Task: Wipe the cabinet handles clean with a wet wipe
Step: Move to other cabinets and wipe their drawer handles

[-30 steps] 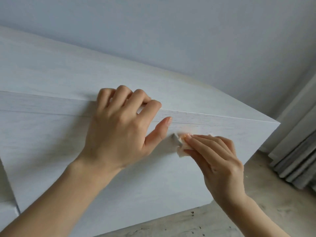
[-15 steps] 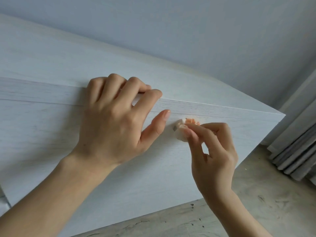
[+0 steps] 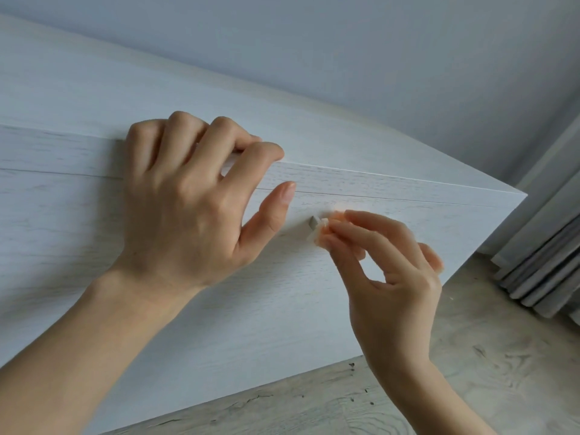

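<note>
A white wood-grain cabinet (image 3: 94,215) fills the left and middle of the head view. A small grey handle knob (image 3: 314,221) sticks out of its front panel. My right hand (image 3: 392,277) pinches a small folded wet wipe (image 3: 323,233) between thumb and fingertips, and the wipe is pressed against the right side of the knob. My left hand (image 3: 194,199) has its fingers hooked over the cabinet's top front edge, thumb stretched toward the knob without touching it.
A pale blue-grey wall (image 3: 376,58) rises behind the cabinet. Grey curtain folds (image 3: 546,265) hang at the right. A worn wood-pattern floor (image 3: 314,409) runs below the cabinet front and toward the right corner.
My right hand turned from flat fingers pressing the wipe to a thumb-and-finger pinch around the knob. My left hand kept its hold on the edge while the view shifted slightly.
</note>
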